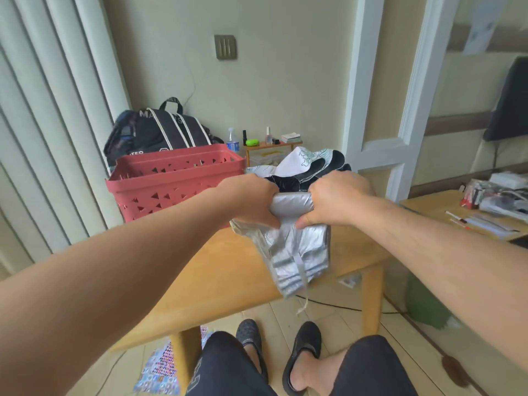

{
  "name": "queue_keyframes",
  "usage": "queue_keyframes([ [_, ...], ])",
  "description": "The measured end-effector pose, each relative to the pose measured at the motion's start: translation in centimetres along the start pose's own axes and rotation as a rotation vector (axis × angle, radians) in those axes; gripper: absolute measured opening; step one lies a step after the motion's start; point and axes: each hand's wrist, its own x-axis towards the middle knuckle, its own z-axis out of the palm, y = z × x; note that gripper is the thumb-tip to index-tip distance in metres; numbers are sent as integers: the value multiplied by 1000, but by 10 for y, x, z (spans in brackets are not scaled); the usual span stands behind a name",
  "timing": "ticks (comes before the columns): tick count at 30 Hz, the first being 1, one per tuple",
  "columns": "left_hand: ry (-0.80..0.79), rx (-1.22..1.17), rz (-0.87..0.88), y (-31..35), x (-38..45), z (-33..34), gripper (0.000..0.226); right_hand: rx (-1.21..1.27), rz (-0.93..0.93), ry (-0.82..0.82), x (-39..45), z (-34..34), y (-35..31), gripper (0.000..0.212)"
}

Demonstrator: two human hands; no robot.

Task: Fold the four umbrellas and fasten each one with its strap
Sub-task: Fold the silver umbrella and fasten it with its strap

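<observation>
Here I'm seeing both hands gripping the silver umbrella [297, 247] above the table [228, 270]: the left hand [251, 200] and right hand [337, 201] are clamping its rolled top, folds and strap [300, 270] hanging down, the red basket [174, 181] sitting behind.

Wooden table [223, 270] — near half bare, free for hands. Red basket [174, 181] blocks far-left corner; black/white umbrella [311, 167] blocks far edge, right of basket.
</observation>
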Motion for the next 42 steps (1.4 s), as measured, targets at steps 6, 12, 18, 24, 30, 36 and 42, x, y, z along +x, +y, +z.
queue_keyframes([
  [6, 65, 50, -74, -24, -42, -49, 39, -15, 9, 38, -22, -51, 6, 70],
  [12, 99, -107, -73, -28, -57, -58, 26, -47, 8, 112, -25, -71, 14, 65],
  [18, 106, -133, -90, -24, -58, -61, 25, 294, 2, 266, -31, -61, 20, 62],
  [24, 68, -129, -115, -24, -65, -61, 25, 266, -108, 250, -33, -62, 18, 75],
  [30, 73, -114, -86, -7, -60, -65, 35, -21, -320, 327, -32, -72, -24, 64],
  [36, 5, -276, -116, -18, -62, -60, 32, -133, -161, 331, -27, -59, 0, 50],
  [42, -62, -256, -104, -23, -59, -61, 39, -69, -31, 253, -32, -58, 1, 32],
])
